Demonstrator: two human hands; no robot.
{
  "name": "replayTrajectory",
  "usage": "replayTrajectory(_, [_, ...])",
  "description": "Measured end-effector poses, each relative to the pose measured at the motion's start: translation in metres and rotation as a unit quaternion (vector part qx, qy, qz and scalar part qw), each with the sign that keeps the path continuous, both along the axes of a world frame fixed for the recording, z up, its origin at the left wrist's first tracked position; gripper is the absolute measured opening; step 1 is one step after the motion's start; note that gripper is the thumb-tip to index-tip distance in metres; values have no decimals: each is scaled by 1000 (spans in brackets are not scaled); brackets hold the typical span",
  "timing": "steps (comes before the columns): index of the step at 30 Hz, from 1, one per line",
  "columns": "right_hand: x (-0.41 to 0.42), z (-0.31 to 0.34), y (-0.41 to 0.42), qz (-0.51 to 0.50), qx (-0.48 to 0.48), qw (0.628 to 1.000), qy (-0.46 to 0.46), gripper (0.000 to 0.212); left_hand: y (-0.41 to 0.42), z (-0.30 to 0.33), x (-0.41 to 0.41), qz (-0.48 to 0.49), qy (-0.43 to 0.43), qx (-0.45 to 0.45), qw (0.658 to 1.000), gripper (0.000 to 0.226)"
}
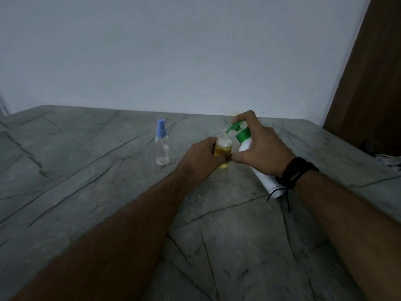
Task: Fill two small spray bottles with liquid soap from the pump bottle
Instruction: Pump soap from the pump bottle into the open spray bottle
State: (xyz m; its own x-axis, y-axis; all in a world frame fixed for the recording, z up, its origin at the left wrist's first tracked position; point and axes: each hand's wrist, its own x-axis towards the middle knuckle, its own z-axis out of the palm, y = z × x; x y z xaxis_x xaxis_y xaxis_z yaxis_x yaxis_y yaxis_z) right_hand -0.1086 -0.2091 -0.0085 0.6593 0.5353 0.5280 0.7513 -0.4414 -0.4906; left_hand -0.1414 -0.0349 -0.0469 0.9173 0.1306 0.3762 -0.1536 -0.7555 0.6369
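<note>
My left hand (202, 158) grips a small clear spray bottle (223, 148) with its cap off; yellow soap fills most of it. My right hand (263, 148) holds the white pump bottle (263, 177) tilted toward the left, with a finger on its green pump head (235, 127). The green nozzle tip sits right over the small bottle's open neck. A second small spray bottle (162, 146), clear and apparently empty, stands upright to the left with its blue spray cap on, apart from both hands.
Everything rests on a grey marble-patterned table (108, 170) against a pale wall. A brown wooden panel (373, 83) stands at the far right. Something white lies at the table's right edge (390, 160).
</note>
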Motion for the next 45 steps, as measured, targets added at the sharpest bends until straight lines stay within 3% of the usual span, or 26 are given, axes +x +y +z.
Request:
replayTrajectory(25, [5,-3,-1,0,11,1000,-3,70,0,0,-2,1,4,-11,1000,56])
replayTrajectory(35, [8,-8,-3,-21,80,996,-26,94,-3,2,-5,5,7,-17,1000,59])
replayTrajectory(40, [13,-12,-5,-97,123,986,-50,57,-5,2,-7,1,19,-28,999,63])
replayTrajectory(45, [20,-15,-7,-119,191,972,-61,55,-4,2,-8,-3,12,-29,1000,73])
